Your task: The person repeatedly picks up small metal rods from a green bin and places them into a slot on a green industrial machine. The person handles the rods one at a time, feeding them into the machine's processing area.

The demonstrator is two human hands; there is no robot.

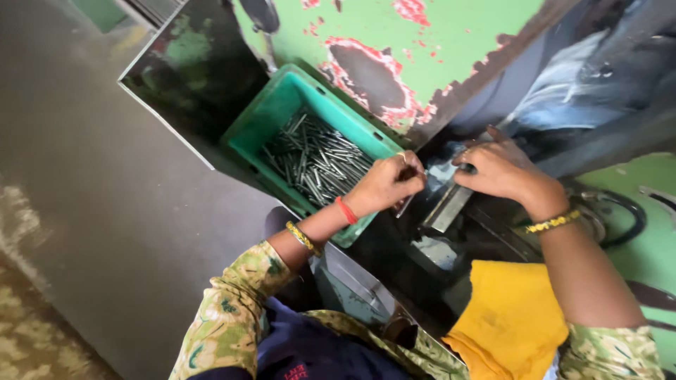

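Observation:
My left hand [386,184] is closed around a thin metal rod [405,204] just right of a green plastic crate [262,119] filled with several grey metal pins [315,162]. A red band and a yellow bangle sit on that wrist. My right hand [501,171] rests on a dark machine part beside a slanted metal guide plate [445,204], its fingers curled onto the part; whether it grips a pin is hidden. The two hands are close together, a few centimetres apart.
A green machine body with peeling red and dark patches [380,70] rises behind the crate. A yellow cloth [510,317] lies on my lap. Grey floor [77,176] spreads to the left. A dark cable loop [623,211] lies at the right.

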